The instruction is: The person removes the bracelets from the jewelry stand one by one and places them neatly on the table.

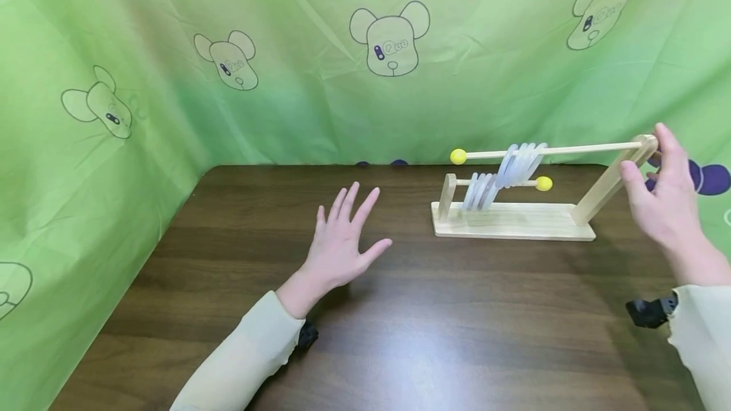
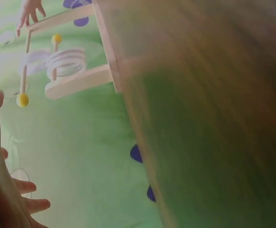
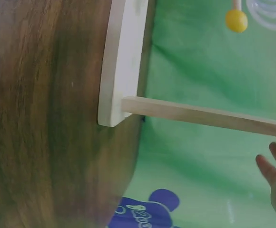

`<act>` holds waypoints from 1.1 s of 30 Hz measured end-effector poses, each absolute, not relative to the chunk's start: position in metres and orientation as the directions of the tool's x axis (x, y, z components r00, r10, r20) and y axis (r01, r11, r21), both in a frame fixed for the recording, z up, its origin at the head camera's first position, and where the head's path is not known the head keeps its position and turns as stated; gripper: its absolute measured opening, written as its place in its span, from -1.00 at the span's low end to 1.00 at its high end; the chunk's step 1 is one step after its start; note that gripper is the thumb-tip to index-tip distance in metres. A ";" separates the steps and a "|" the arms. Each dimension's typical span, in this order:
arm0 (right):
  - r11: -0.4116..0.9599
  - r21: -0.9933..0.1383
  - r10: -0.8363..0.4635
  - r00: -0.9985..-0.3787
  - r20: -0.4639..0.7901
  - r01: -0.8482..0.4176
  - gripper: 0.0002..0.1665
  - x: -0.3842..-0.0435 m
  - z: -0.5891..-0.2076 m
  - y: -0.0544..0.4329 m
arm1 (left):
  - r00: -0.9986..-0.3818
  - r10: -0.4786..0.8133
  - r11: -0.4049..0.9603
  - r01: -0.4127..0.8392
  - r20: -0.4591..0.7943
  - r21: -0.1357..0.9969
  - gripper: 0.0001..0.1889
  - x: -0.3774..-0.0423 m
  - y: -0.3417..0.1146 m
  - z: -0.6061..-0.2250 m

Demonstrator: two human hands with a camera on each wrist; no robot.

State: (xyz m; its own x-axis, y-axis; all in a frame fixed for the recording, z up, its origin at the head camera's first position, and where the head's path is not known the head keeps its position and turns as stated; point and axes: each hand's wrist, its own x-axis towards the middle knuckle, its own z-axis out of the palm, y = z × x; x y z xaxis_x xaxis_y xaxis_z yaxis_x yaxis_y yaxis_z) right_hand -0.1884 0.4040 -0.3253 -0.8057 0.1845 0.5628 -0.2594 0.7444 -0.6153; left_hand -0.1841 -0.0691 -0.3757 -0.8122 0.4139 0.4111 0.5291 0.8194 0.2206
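A pale wooden stand (image 1: 525,224) sits toward the back right of the table. Its tall post (image 1: 605,186) carries an upper rod (image 1: 591,148) pointing left, while a short post (image 1: 447,196) carries a lower rod pointing right. Both rods end in yellow balls (image 1: 459,156). Several translucent whitish rings (image 1: 520,167) hang in two overlapping clusters about the rods. My right hand (image 1: 671,202) is beside the top of the tall post, thumb spread from the fingers; the right wrist view shows fingertips (image 3: 266,166) apart from the post. My left hand (image 1: 337,246) hovers over the table with fingers spread, holding nothing.
The dark wood table (image 1: 400,309) ends at a back edge just behind the stand. A green curtain (image 1: 308,100) printed with bear-like heads hangs around the back and left. Dark cameras (image 1: 651,311) are strapped at both wrists.
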 end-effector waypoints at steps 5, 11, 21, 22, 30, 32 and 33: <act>0.673 -0.673 0.246 -0.766 0.595 -0.307 -0.31 -0.196 -0.331 0.407 | -0.785 0.435 0.767 0.580 0.441 0.276 -0.18 -0.190 -0.055 -0.375; 0.660 -0.690 0.284 -0.752 0.595 -0.296 -0.38 -0.201 -0.334 0.409 | -0.769 0.452 0.688 0.623 0.453 0.372 -0.23 -0.197 -0.036 -0.373; 0.686 -0.668 0.296 -0.729 0.617 -0.287 -0.42 -0.203 -0.341 0.411 | -0.693 0.468 0.495 0.720 0.549 0.487 -0.33 -0.211 0.000 -0.370; 0.687 -0.670 0.300 -0.730 0.614 -0.281 -0.43 -0.203 -0.342 0.411 | -0.689 0.466 0.477 0.724 0.555 0.498 -0.34 -0.212 0.003 -0.369; 0.692 -0.654 0.299 -0.703 0.645 -0.306 -0.47 -0.208 -0.343 0.407 | -0.715 0.440 0.401 0.698 0.544 0.593 -0.37 -0.216 0.030 -0.369; 0.693 -0.653 0.301 -0.700 0.648 -0.307 -0.47 -0.209 -0.343 0.406 | -0.717 0.434 0.380 0.695 0.545 0.611 -0.37 -0.215 0.035 -0.368; 0.693 -0.652 0.302 -0.698 0.649 -0.307 -0.47 -0.209 -0.344 0.405 | -0.719 0.429 0.371 0.693 0.547 0.618 -0.38 -0.215 0.038 -0.368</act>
State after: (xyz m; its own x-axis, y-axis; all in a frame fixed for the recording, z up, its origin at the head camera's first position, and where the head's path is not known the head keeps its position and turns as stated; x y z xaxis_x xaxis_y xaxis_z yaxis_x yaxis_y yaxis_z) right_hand -0.2094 0.4051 -0.3435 -0.6983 0.3016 0.6492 -0.3066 0.6935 -0.6520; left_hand -0.2155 0.0381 -0.3683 -0.7187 0.4287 0.5475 0.6926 0.3714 0.6184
